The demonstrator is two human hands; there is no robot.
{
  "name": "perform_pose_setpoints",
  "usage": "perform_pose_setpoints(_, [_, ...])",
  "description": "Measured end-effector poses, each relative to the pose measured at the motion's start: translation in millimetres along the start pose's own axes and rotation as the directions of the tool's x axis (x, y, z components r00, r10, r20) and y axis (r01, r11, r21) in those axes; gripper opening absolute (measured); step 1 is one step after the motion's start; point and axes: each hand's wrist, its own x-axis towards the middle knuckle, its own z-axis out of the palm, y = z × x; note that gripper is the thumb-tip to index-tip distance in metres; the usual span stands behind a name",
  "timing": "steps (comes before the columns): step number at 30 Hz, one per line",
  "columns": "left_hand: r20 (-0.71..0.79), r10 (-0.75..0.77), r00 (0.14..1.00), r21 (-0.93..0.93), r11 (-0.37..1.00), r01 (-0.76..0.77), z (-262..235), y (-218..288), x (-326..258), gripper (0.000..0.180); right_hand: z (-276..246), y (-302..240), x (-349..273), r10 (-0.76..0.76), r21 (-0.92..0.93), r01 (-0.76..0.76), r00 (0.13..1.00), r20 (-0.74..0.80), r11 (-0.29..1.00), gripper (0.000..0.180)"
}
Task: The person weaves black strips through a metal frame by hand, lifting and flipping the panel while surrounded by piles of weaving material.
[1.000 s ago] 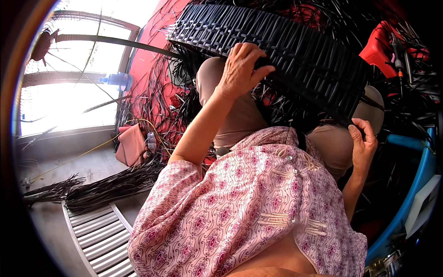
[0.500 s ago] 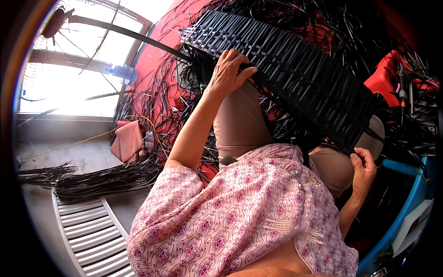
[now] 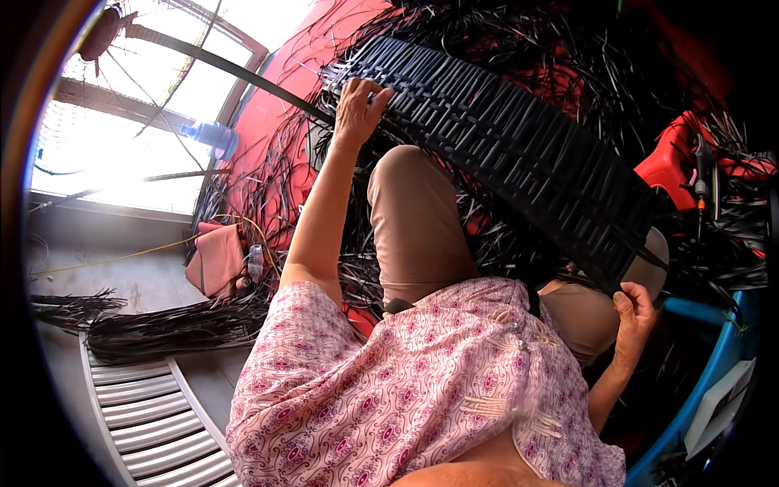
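"Panel [image 3: 503, 134] where, exactly?"

"In front of my knees [image 3: 414, 191], black and woven, slanting from upper left down to the right. Its lower right corner hides part of my right knee. The far face I can't see."

"And your left hand [image 3: 357, 112]?"

"At the panel's upper left end, fingers bent over the near edge, thumb apart and pointing right. The fingertips get lost against the weave, so I can't tell whether they pinch anything."

"Your right hand [image 3: 635, 318]?"

"At the lower right corner, thumb and forefinger close together. Whether the edge sits between them, I can't make out."

"What else is hard to see?"

"Black strips [image 3: 479, 31] tangle over the red floor, and at upper right single ones vanish into shadow. A red plastic thing [image 3: 667, 170] is too covered to name; a dark tool [image 3: 701, 174] lies just beside it. Some blue plastic [image 3: 733, 345] at right is cut off by the view's dark rim. Glare washes out the window [image 3: 134, 162]."
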Motion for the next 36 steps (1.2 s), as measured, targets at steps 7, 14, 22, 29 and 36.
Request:
perform_pose_setpoints(7, [0.009, 0.04, 0.999, -0.009, 0.999, -0.04, 2.9, -40.9, -14.7, 0.029, -3.4, 0.7, -4.2, -0.027, -0.074, 0.029, 0.999, 0.025, 0.997, 0.018])
perform_pose_setpoints(14, [0.063, -0.216, 0.974, 0.21, 0.957, 0.199, 17.4, -103.3, -8.6, 0.048, 7.1, -21.1, -1.6, -0.015, -0.11, 0.016, 1.0, 0.003, 0.994, 0.017])
perform_pose_setpoints(22, [0.103, -0.343, 0.934, 0.472, 0.843, 0.257, 9.2, -82.5, -6.7, 0.055, 6.5, -18.9, -7.9, 0.034, -0.004, -0.034, 0.999, 0.009, 0.999, 0.018])
perform_pose_setpoints(29, [0.115, 0.127, 0.985, 0.144, 0.979, -0.143, 23.6, 49.3, -5.0, 0.034, 5.2, -2.6, -3.3, -0.125, -0.119, 0.12, 0.991, -0.039, 0.986, 0.018])
perform_pose_setpoints(36, [0.234, 0.143, 0.962, 0.108, 0.979, -0.172, 24.1, 130.9, -40.0, 0.019, -3.9, 5.4, -5.5, -0.202, -0.054, 0.198, 0.977, -0.066, 0.979, 0.018])
